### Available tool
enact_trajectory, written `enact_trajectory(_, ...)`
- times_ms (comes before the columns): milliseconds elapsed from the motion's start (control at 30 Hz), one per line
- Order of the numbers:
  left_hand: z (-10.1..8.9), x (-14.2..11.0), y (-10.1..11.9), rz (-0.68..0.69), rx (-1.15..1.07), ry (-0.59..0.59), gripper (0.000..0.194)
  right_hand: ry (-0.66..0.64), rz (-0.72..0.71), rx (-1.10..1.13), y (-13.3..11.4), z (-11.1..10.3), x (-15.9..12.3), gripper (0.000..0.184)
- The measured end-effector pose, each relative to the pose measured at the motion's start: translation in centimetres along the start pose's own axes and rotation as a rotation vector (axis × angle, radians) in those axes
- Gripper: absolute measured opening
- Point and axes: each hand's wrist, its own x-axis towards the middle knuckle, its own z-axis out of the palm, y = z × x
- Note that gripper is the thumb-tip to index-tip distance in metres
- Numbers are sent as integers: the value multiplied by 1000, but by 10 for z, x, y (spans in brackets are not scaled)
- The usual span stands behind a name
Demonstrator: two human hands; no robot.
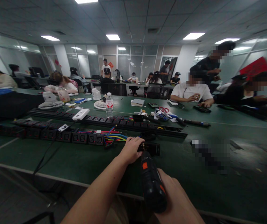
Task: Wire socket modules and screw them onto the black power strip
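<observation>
My right hand (pixel 174 194) is wrapped round a black and orange cordless drill (pixel 152 183), its nose pointing forward and down. The drill's tip meets a small black housing (pixel 154 148) with brass-coloured metal parts showing in it. My left hand (pixel 133 148) grips the left end of that housing, its fingertips partly hidden behind it. Red, blue, yellow and green wires (pixel 116 136) run from near my left hand to a long black power strip (pixel 70 136) with rows of sockets, which lies on the green table (pixel 82 165).
Behind lies another long black strip (pixel 121 122), with a white power adapter (pixel 80 114) on it. A water bottle (pixel 109 105), fans (pixel 51 100), a bundle of cables (pixel 162 114) and a black rod-like tool (pixel 197 123) stand or lie farther back. Several people sit around the tables.
</observation>
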Motion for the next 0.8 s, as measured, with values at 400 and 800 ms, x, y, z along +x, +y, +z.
enact_trajectory(400, 0, -1, -1, 18, 0, 17, 42, 10, -23, 15, 1, 2, 0, 24)
enact_trajectory(800, 0, 0, 0, -1, -13, -2, 44, 13, -9, 7, -6, -3, -1, 23)
